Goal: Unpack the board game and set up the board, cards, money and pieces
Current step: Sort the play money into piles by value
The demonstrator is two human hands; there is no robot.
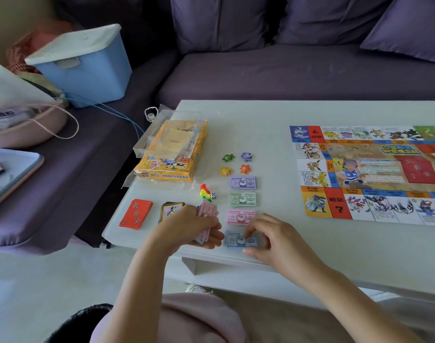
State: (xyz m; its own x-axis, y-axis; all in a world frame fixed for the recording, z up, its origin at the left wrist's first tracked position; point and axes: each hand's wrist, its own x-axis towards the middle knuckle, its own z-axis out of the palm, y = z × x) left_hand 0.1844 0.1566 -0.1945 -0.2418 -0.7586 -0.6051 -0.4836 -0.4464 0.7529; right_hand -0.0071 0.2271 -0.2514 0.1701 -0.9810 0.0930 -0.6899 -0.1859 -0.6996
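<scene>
A wide bare strip of worktop (275,154) runs between the column of money piles (242,199) and the board (369,174), open from the far edge down to the right hand (273,241). Left of the column, passage is tight: star tokens (236,163), pawns (205,191), a die (213,195), the yellow box (171,154), two card decks (136,214) and the left hand (194,226) gripping notes (207,211).

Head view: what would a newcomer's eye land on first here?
The colourful game board spread on the right of the white table stands out. Nearer the middle, four piles of play money form a neat column, where the right hand touches the blue pile and the left hand grips more bills.
</scene>
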